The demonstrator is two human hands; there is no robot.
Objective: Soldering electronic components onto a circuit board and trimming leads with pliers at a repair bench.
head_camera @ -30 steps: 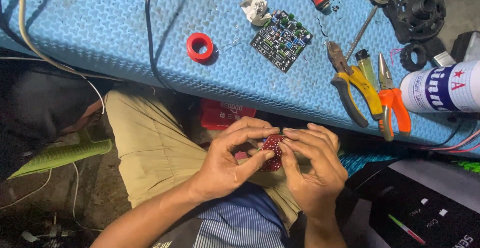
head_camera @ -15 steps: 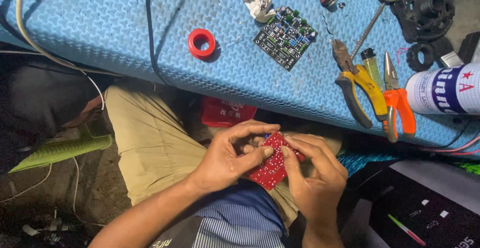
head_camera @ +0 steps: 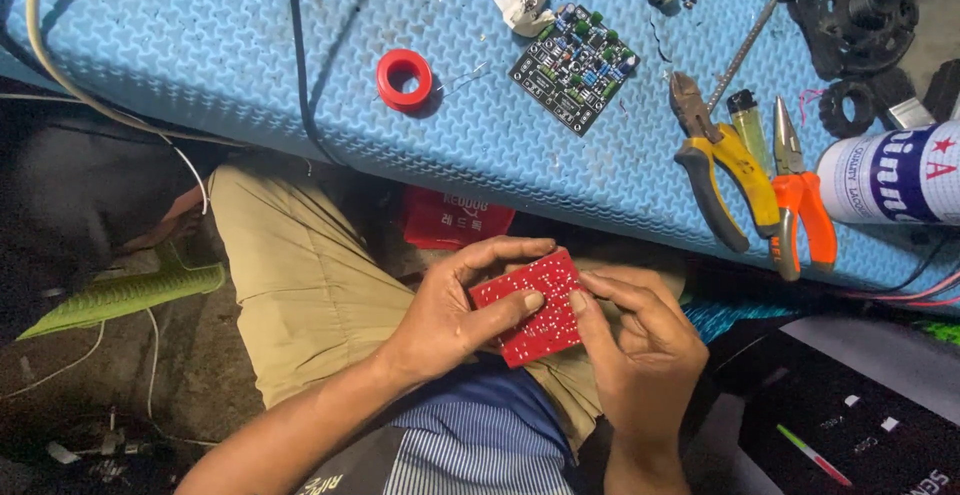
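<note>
Two hands: both grip one small red square perforated circuit board [head_camera: 530, 307] over the lap, below the table edge.
Left hand [head_camera: 450, 307]: fingers closed around the board's left side, thumb pressed on its face.
Right hand [head_camera: 635, 340]: fingertips pinch the board's right edge.
Table: blue textured foam mat [head_camera: 200, 45] carrying a red tape ring [head_camera: 404, 78], a dark populated circuit board [head_camera: 576, 66], yellow-handled pliers [head_camera: 722, 160], orange-handled pliers [head_camera: 798, 195], a green lighter [head_camera: 747, 122] and a white-and-blue spray can [head_camera: 890, 177].
In the way: a black cable [head_camera: 298, 55] crosses the mat; a red packet [head_camera: 455, 221] sits under the table edge, just behind the hands.
Change: a second ago the board was mostly hidden in curled fingers; now its dotted face is turned up, apparently flatter.
</note>
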